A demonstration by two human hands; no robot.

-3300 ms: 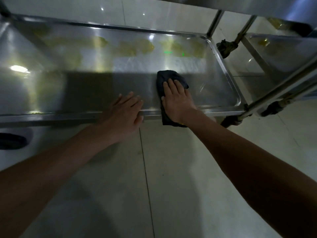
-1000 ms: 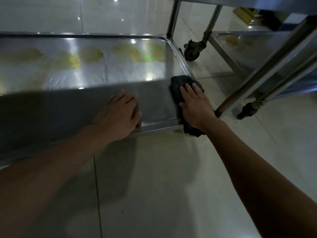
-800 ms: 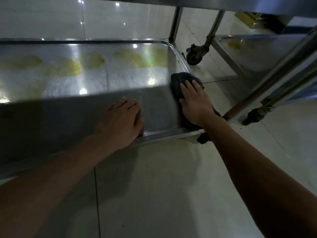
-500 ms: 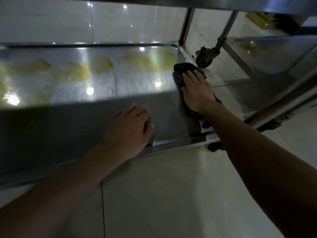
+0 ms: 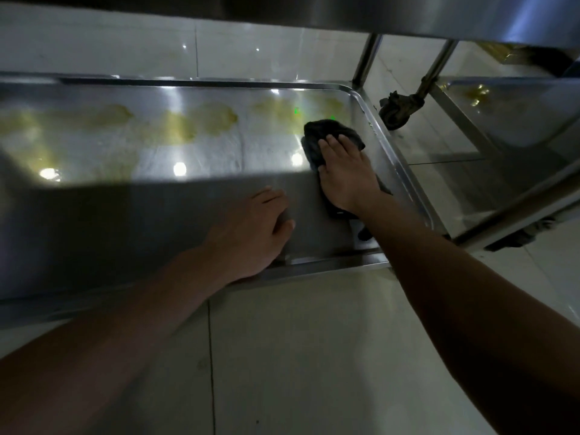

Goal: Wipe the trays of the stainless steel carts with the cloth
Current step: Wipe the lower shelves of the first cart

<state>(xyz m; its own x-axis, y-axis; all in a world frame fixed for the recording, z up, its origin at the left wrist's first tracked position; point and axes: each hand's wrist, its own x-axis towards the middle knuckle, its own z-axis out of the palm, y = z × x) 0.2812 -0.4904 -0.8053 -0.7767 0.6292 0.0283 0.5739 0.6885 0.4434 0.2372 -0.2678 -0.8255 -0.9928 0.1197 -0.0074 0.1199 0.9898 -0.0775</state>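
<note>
Stainless steel, the low rectangular cart tray (image 5: 94,215) lies under both our hands. Our right hand (image 5: 346,175) presses flat, fingers straight, on the crumpled dark cloth (image 5: 326,130) near its right rim; our left hand (image 5: 251,230) rests spread just beside.

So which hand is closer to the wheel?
The right hand. It presses the cloth near the tray's end, beside the wheel. The left hand rests farther away, at the front edge.
</note>
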